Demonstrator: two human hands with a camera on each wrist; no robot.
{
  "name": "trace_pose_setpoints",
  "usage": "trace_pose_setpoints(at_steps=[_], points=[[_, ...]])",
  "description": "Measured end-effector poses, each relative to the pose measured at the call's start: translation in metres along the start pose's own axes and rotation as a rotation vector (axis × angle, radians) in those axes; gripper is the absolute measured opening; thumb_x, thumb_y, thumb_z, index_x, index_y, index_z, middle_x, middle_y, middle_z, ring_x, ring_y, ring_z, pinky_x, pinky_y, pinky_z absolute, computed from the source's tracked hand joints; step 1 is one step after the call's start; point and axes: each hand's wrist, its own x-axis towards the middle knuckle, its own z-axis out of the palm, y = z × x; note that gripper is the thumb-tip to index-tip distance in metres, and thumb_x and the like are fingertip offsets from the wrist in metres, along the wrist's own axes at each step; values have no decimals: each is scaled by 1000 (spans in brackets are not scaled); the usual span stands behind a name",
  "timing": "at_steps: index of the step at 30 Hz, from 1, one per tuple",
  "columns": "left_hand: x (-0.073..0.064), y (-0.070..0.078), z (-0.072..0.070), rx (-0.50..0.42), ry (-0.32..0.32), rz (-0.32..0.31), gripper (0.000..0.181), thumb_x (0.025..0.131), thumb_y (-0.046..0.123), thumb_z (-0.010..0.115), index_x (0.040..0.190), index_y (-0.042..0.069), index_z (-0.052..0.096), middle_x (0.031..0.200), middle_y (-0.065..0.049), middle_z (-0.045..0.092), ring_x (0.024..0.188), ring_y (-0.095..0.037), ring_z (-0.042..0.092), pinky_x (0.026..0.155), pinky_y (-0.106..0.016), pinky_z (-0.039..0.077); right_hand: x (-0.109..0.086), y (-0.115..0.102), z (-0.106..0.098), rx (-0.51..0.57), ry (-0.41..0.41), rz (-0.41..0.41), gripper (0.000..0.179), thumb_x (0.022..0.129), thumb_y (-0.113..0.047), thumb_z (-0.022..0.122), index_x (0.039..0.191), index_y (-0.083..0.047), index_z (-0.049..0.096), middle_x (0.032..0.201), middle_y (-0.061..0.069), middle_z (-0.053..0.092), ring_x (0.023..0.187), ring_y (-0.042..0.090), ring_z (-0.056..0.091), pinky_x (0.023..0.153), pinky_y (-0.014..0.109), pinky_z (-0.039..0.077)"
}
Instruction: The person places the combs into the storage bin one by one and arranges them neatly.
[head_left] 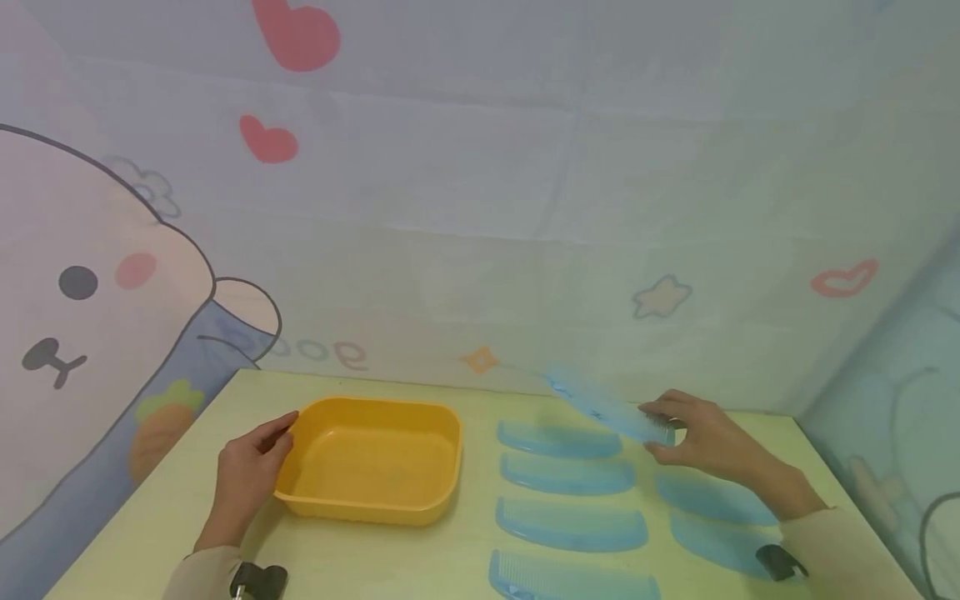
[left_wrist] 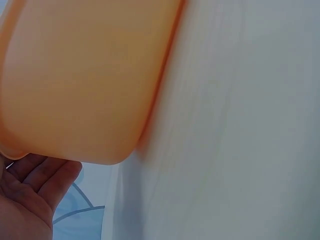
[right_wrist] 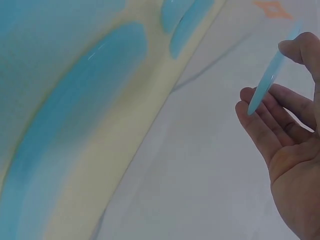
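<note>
The left forearm enters from the lower left, its sleeve (head_left: 202, 575) ending at the wrist, and the left hand (head_left: 247, 471) points up and to the right against the left end of the yellow plastic tray (head_left: 375, 510). In the left wrist view, the fingers (left_wrist: 55, 177) extend with a slight bend and touch the tray just below its rim; the thumb is out of that view, so whether it pinches the rim cannot be told. The tray rests on the pale yellow table (head_left: 457, 554). The right forearm enters from the lower right with the right hand (head_left: 701, 433) directed left. Its thumb and fingers pinch one end of a translucent blue comb (head_left: 600, 407), gap narrowed to the comb's thickness. The held comb is raised above the table at a slant, its free end to the left and higher; motion blurs its outline. Four flat combs (head_left: 572, 525) form a column between the tray and the right hand. Two further combs (head_left: 723, 542) lie below the right hand, beside the right forearm.
</note>
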Motion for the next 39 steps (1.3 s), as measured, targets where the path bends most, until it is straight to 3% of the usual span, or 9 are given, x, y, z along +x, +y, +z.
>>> trace_pose_setpoints(at_steps=[2,4,8,10,17,21,23,31,39], points=[[1,0,0,6,-4,0,29,101,-1,67,129,-6,73,120,-25,74,99,-21,75,77,-1,45,6,-7,3,20,0,-18,44,83,-10,89,124,0,75,107,-9,66,92,8,61,74,36,58],[1,0,-1,6,-6,-1,29,102,0,66,130,-5,73,121,-24,74,100,-20,74,77,-1,45,12,-14,6,38,-7,-34,44,84,-10,88,125,0,75,108,-8,66,92,9,61,75,36,57],[0,-1,-2,-4,-13,-15,29,104,1,66,131,-5,72,123,-25,73,94,6,65,76,-1,45,25,-27,14,72,-40,-34,45,87,-12,86,128,0,74,110,-6,66,90,10,59,73,32,54],[-2,-2,-3,-2,-16,-22,29,104,1,66,132,-5,72,123,-25,73,94,11,59,76,-1,44,31,-35,17,91,-67,-15,45,89,-15,85,130,0,73,112,-5,66,88,10,57,72,31,53],[-1,-2,-1,18,-17,-31,30,103,0,66,132,-5,72,123,-25,74,104,-26,72,76,0,44,48,-59,31,134,-146,58,48,93,-22,81,136,-2,70,118,-1,65,90,12,55,75,33,51],[-1,-2,-1,27,-17,-25,30,102,-1,66,131,-5,72,122,-25,74,105,-33,72,75,0,43,57,-73,42,168,-171,56,50,93,-22,80,136,0,70,117,-3,65,91,13,54,78,35,52],[-1,-2,-1,30,-15,-18,30,102,-1,66,131,-5,72,122,-25,74,105,-33,72,75,0,43,62,-79,48,177,-178,42,50,92,-22,80,136,0,70,115,-3,65,92,13,53,79,35,52],[-1,-2,-3,23,-15,6,30,102,-2,67,130,-5,73,120,-25,74,97,-6,70,74,-1,45,82,-100,72,186,-165,-69,48,90,-20,80,133,1,71,114,4,68,93,19,59,83,37,56],[0,-2,-3,51,-16,24,30,101,-1,68,130,-5,73,120,-25,74,100,-24,74,75,0,43,104,-124,88,223,-176,-110,48,89,-19,80,132,0,72,111,4,68,93,21,61,86,35,56]])
